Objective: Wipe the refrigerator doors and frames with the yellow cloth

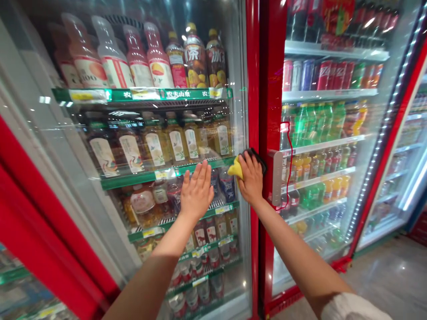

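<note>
Yellow-black cloth (235,169): under R hand, at R edge of glass door, where glass meets red frame; yellow part bunched out to L, black part showing above & R of fingers.
R hand (251,174): fingers close tog., laid over cloth & holding it agst door edge; arm comes up from lower R, pale sleeve (353,306) at bottom of view.
L hand (197,191): bare, flat, palm twd glass, fingers nearly tog., thumb a bit out; touching glass or just off it, can't tell. Lower & L of R hand.
Glass door (239,120): light reflections across it, drinks behind.
Red frame (253,89): vert. strip along R side of glass.
Handle (276,178): metal, on next fridge, just R of R hand.
Top shelf: pink-label bottles (153,58) on L, yellow-cap tea bottles (196,58) on R, w/ green strip in front.
2nd shelf: bottles w/ pale labels (156,149), in a row above L hand.
Next fridge: cans (333,75) over green bottles (320,120), more rows below.
Floor (393,266): grey, shiny, lower R.
</note>
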Available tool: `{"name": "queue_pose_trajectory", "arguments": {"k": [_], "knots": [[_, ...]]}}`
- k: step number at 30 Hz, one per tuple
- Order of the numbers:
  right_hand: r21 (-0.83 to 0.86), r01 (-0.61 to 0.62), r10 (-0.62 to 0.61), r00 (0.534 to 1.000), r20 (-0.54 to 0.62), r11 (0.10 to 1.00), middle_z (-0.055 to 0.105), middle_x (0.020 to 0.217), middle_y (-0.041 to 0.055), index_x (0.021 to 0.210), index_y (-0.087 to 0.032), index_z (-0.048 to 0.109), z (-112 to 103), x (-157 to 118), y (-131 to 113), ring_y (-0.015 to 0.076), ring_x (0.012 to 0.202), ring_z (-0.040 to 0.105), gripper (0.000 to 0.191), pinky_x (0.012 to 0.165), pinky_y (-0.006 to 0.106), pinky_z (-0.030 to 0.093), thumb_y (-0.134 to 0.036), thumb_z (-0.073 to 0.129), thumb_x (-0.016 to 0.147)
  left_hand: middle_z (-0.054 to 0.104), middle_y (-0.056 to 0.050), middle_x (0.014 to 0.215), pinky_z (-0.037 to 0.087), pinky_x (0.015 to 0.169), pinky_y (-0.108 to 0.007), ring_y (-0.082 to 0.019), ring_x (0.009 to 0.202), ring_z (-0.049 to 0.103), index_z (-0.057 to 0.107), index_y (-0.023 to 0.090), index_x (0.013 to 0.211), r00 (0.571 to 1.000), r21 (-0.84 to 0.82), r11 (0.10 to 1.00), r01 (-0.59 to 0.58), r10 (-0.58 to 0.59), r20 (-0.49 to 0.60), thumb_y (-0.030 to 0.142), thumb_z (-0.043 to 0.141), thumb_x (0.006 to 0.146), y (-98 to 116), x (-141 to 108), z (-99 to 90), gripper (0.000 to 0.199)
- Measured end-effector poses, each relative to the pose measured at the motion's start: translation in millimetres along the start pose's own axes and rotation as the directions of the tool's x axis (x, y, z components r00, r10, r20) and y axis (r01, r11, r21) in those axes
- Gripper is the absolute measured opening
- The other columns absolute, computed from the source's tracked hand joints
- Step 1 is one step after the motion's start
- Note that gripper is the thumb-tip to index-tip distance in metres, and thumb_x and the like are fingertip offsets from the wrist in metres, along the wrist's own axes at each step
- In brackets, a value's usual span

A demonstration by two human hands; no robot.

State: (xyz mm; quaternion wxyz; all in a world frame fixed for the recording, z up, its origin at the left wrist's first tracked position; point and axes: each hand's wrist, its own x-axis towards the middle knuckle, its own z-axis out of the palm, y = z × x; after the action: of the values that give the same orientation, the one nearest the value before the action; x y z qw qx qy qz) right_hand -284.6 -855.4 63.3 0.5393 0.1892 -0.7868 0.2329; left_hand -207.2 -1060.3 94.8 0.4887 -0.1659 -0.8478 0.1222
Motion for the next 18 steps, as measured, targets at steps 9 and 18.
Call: {"name": "queue_pose_trajectory", "arguments": {"k": [9,18], "knots": [[0.004,-0.012,0.012,0.999,0.051,1.0,0.032,0.165,0.0146,0.16,-0.021,0.029,23.6,-87.7,11.4,0.0325,0.153,0.024,0.074,0.119,0.056,0.028,-0.021,0.051,0.089,0.017,-0.011,0.169,0.005,0.13,-0.047,-0.023,0.158,0.009,0.001,0.016,0.162,0.993,-0.014,0.995,0.098,-0.097,0.063,0.026,0.051,0.098,23.5,-37.6,12.0,0.082],[0.023,-0.123,0.122,0.992,0.024,0.992,0.021,0.169,0.0169,0.164,-0.017,-0.001,33.2,-69.5,-28.1,0.0355,0.153,0.022,0.094,0.118,0.062,0.027,-0.017,0.048,0.084,0.018,-0.014,0.169,0.009,0.129,-0.053,-0.027,0.158,0.01,0.008,0.015,0.163,0.964,0.041,0.97,0.24,-0.243,0.108,0.038,0.058,0.096,9.5,-78.7,-0.3,0.087]]}}
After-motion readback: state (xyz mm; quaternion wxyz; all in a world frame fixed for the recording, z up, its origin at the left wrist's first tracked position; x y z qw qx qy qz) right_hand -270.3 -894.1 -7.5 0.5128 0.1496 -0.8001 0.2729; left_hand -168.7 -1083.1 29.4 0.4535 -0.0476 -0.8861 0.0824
